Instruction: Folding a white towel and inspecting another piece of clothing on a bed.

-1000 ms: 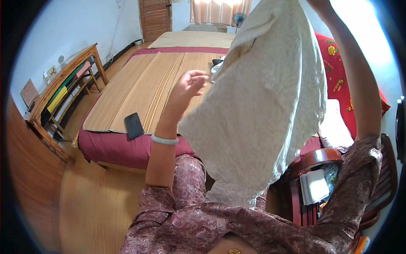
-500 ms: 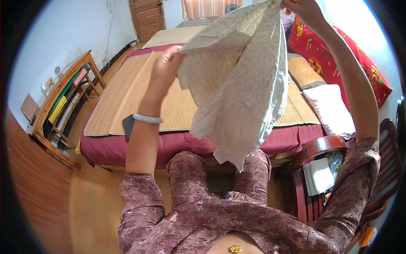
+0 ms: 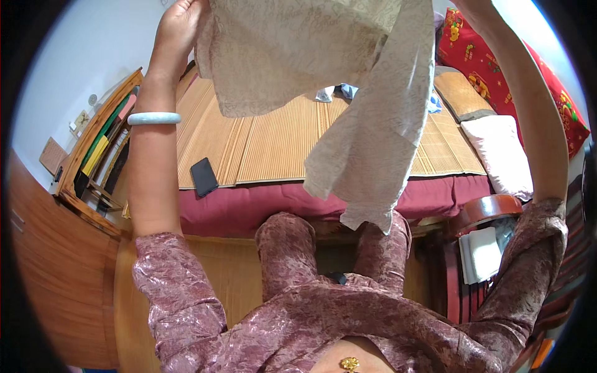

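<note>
A thin, pale grey-beige cloth (image 3: 298,56) with a fine scroll pattern hangs spread in the air in front of me, above the bed. My left hand (image 3: 180,31), raised at the upper left, is closed on one upper edge of it. My right hand (image 3: 474,7) is up at the top right, mostly cut off by the picture's edge, and the cloth's other upper part hangs from it. A long fold (image 3: 379,124) drops on the right side, its ragged-looking lower tip in front of my knee.
Beyond the cloth lies the bed with a bamboo mat (image 3: 267,149) and maroon sheet (image 3: 249,208). A black phone (image 3: 203,177) rests near its front edge. Pillows (image 3: 497,149) and a red flowered bundle (image 3: 479,68) are at right, near a dark red wooden chair (image 3: 491,211). A wooden rack (image 3: 93,149) stands left.
My left hand has moved left and up, drawing the cloth wider between my hands. My right hand has shifted slightly right and up. The phone now shows fully.
</note>
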